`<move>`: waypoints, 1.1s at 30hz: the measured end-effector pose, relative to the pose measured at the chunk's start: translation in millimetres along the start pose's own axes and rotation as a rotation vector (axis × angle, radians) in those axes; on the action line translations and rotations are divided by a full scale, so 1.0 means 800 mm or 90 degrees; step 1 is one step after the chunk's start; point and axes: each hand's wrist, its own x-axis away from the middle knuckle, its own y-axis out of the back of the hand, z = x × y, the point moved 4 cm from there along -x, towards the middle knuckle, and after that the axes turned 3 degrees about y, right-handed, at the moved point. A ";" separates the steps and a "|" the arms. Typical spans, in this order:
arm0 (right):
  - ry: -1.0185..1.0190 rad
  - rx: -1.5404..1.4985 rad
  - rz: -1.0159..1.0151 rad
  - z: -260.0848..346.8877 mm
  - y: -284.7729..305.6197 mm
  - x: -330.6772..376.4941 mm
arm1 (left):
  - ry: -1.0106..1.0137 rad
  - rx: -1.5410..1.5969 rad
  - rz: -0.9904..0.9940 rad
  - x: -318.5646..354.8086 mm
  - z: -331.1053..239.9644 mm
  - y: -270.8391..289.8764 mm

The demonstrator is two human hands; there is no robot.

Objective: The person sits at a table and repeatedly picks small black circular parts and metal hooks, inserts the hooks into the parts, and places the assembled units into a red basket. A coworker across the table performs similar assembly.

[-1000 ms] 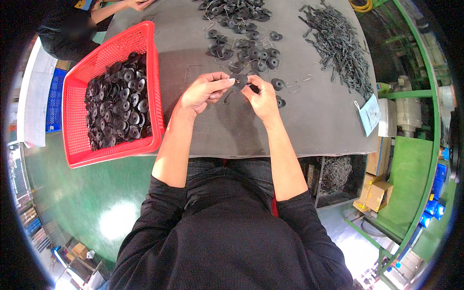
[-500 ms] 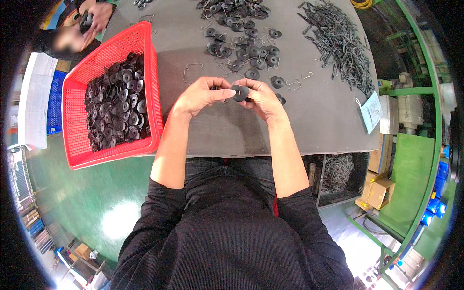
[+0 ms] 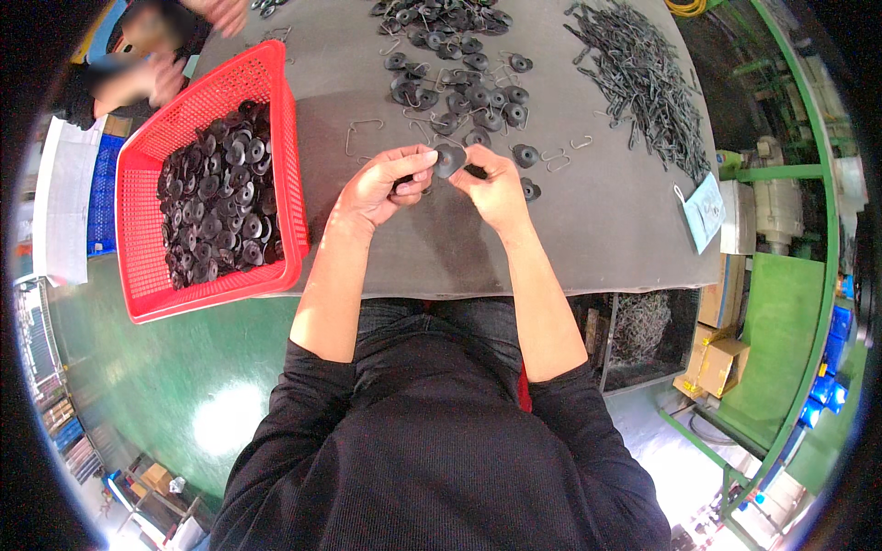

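Both hands meet over the grey table [image 3: 588, 230], just above its near edge. Left hand [image 3: 384, 188]: fingers curled, thumb and forefinger pinching the left rim of a small black disc [image 3: 448, 160]. Right hand [image 3: 496, 188]: fingers bent in, fingertips pressed on the same disc from its 3 o'clock side. So the disc sits up off the table, shared between the two hands, tilted toward the camera. A dark bit shows under the left thumb (too small to tell what it is).

From the disc:
- 12 o'clock: loose scatter of black discs [image 3: 469, 87] on the table, thickening to a heap at the far edge.
- 3 o'clock, near the right hand: two single discs, one at [image 3: 525, 154], and a few bent wire hooks [image 3: 556, 158] lying flat.
- 2 o'clock, well apart: long pile of dark metal pins [image 3: 643, 83] running along the table's right side.
- 9 o'clock: one wire hook [image 3: 360, 136] alone on the mat.
- 9 o'clock, farther: red plastic basket [image 3: 147, 275], overhanging the table's left edge, part-filled with black discs [image 3: 216, 207].
- 4 o'clock: pale blue tag [image 3: 703, 209] at the table's right edge.

At 10 o'clock, far corner: another person's hands [image 3: 138, 78], blurred. Green floor [image 3: 156, 367] below the basket.
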 end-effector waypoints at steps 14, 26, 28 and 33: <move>-0.224 0.221 0.050 -0.034 0.036 -0.039 | -0.134 0.155 -0.128 -0.045 -0.027 0.015; -0.242 0.497 0.012 -0.032 0.101 -0.044 | -0.294 -1.019 -0.483 -0.166 -0.056 -0.021; -0.254 0.479 0.076 -0.030 0.097 -0.044 | -0.131 -1.041 -0.343 -0.153 -0.051 -0.036; -0.289 0.079 0.143 -0.040 0.118 -0.039 | -0.203 -0.936 -0.432 -0.124 -0.068 -0.023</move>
